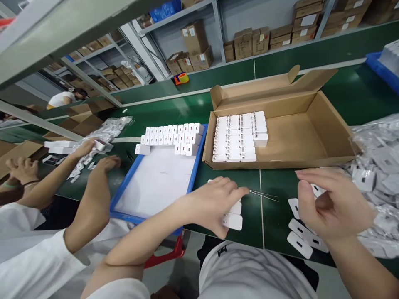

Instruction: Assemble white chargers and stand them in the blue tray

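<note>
My left hand [215, 203] is closed around a short row of white plastic cases [234, 221] at the front of the green bench; its palm and fingers hide part of them. Beside its fingertips lie thin metal tweezers [264, 194]. Further right, my right hand [338, 205] has thumb and forefinger nearly together, the other fingers curled in. Anything between them is hidden. Under and beside it lie several flat white covers [299, 244] with small dark slots.
An open cardboard box [293, 155] with rows of white cases [233, 137] stands ahead. To its left is a blue-rimmed tray [126, 182] with more white units [170, 135]. Bagged parts [382, 174] are heaped at right. A co-worker's arms [90, 199] reach over the bench at left.
</note>
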